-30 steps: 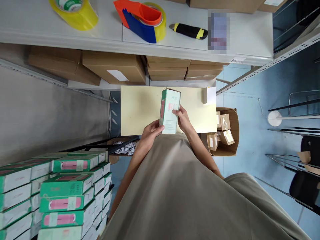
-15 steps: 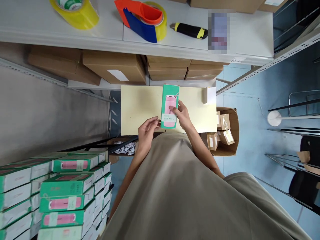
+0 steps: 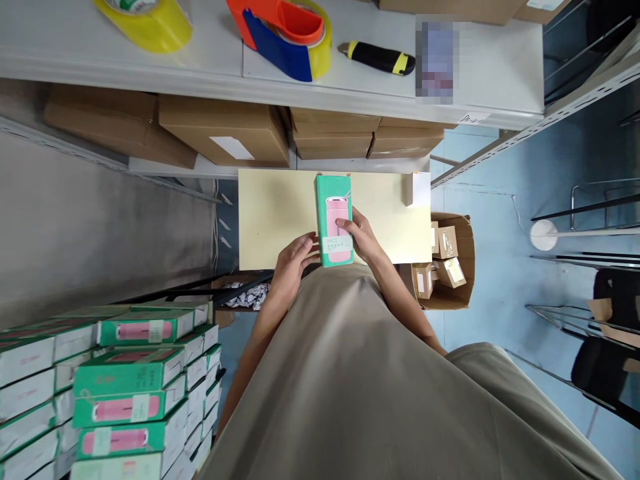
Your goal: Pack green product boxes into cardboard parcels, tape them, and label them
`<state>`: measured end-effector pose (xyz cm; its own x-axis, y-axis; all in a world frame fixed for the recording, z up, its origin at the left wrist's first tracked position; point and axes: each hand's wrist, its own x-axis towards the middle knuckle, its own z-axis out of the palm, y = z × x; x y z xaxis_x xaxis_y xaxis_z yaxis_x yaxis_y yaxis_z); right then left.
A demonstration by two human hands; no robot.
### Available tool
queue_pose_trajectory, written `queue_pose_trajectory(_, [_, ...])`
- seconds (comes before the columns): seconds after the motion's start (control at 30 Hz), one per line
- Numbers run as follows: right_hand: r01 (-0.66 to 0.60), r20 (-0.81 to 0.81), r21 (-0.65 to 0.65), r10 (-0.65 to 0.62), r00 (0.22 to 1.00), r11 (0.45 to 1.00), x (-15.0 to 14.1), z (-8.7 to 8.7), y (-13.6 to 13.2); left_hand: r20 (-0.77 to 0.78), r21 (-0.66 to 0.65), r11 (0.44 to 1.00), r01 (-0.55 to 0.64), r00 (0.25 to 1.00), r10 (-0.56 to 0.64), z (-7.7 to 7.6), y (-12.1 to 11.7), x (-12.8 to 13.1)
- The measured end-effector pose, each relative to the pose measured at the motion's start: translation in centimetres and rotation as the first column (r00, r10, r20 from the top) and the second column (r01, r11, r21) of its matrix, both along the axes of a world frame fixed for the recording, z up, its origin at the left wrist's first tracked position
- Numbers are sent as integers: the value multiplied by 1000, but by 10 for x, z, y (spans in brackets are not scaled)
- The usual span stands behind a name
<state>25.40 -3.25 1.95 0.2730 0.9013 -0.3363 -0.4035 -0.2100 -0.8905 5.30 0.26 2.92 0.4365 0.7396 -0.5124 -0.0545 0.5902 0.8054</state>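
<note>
A slim green box (image 3: 333, 210) printed with a pink bottle-shaped item stands nearly upright in the head view, over the pale yellow tabletop (image 3: 280, 213). My right hand (image 3: 366, 239) grips it by the right side, thumb across the printed front and fingers behind. Just left of the box's lower edge is my left hand (image 3: 294, 259), its fingers loosely apart and pointing at the box. Whether those fingertips touch the box I cannot tell. A small white box (image 3: 421, 189) sits at the tabletop's right end.
Stacks of similar green boxes (image 3: 131, 367) fill the lower left. The shelf above holds a tape dispenser (image 3: 285, 40), a tape roll (image 3: 160, 30) and a utility knife (image 3: 377, 57). Below are brown cartons (image 3: 225, 130). An open carton (image 3: 467, 260) with small boxes stands right of the tabletop.
The green box has shifted slightly left and down, towards my body, with my right hand on it. My left hand stays beside it. The whole view has shifted a little.
</note>
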Motion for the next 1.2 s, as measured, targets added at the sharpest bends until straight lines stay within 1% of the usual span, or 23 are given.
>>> queue_pose_trajectory(0.1, [-2,-56,2,2,998,1000,-1,-2,0,98,-107,988,112,990,-102,-4,2,0])
queue_pose_trajectory(0.17, [-8,-106,2,8,994,1000,-2,-4,0,186,-220,959,177,973,-137,-11,1,0])
queue_pose_trajectory(0.23, [-16,-154,5,17,988,1000,-3,-5,0,274,-317,921,225,952,-138,-17,-1,1])
queue_pose_trajectory(0.3, [-22,-188,3,22,982,1000,-4,-6,0,318,-354,904,240,940,-125,-21,-4,1])
queue_pose_trajectory(0.37, [-29,-208,-3,27,978,1000,-3,-6,0,310,-336,916,219,944,-113,-23,-6,1])
queue_pose_trajectory(0.43, [-28,-190,-2,27,981,1000,-1,-7,1,267,-266,949,169,959,-96,-25,-8,2])
queue_pose_trajectory(0.53, [3,-59,16,-2,998,1000,5,-8,2,150,-97,993,62,988,-47,-28,-7,5])
queue_pose_trajectory(0.6, [36,49,26,-37,998,999,8,-9,3,49,48,999,-2,999,0,-31,-6,7])
queue_pose_trajectory(0.63, [45,92,30,-47,995,999,8,-9,4,-10,130,991,-27,1000,29,-32,-6,8])
queue_pose_trajectory(0.7, [42,161,27,-46,986,999,6,-10,6,-148,310,950,-45,984,96,-34,-8,9])
queue_pose_trajectory(0.73, [38,190,18,-41,981,999,4,-10,7,-225,403,915,-30,966,131,-33,-9,10])
queue_pose_trajectory(0.8, [56,237,-8,-52,970,998,-2,-11,9,-370,563,825,58,910,189,-29,-14,10])
queue_pose_trajectory(0.87, [97,258,-26,-88,962,995,-7,-14,11,-470,656,734,176,857,214,-22,-18,10])
queue_pose_trajectory(0.9, [116,257,-27,-105,961,993,-9,-15,11,-498,678,701,222,840,216,-18,-19,9])
queue_pose_trajectory(0.93, [127,252,-24,-117,961,992,-10,-16,11,-512,689,680,250,833,212,-14,-20,9])
queue_pose_trajectory(0.97, [127,246,-18,-119,962,992,-10,-17,11,-511,693,674,258,834,206,-10,-20,9])
queue_pose_trajectory(1.0, [118,242,-7,-113,964,993,-9,-18,11,-495,688,684,242,846,198,-7,-19,8])
queue_pose_trajectory(1.03, [104,240,7,-102,965,995,-7,-19,10,-463,669,714,206,867,184,-5,-17,7])
queue_pose_trajectory(1.07, [86,240,23,-89,967,996,-4,-20,9,-413,632,760,153,896,163,-5,-14,6])
queue_pose_trajectory(1.1, [68,243,38,-75,967,997,-1,-21,8,-346,569,817,91,928,138,-5,-11,4])
queue_pose_trajectory(1.17, [48,259,62,-63,964,997,6,-23,7,-170,359,933,-23,981,90,-10,-5,-2])
queue_pose_trajectory(1.2, [49,274,71,-66,960,996,10,-24,7,-76,227,972,-58,994,77,-14,-2,-5])
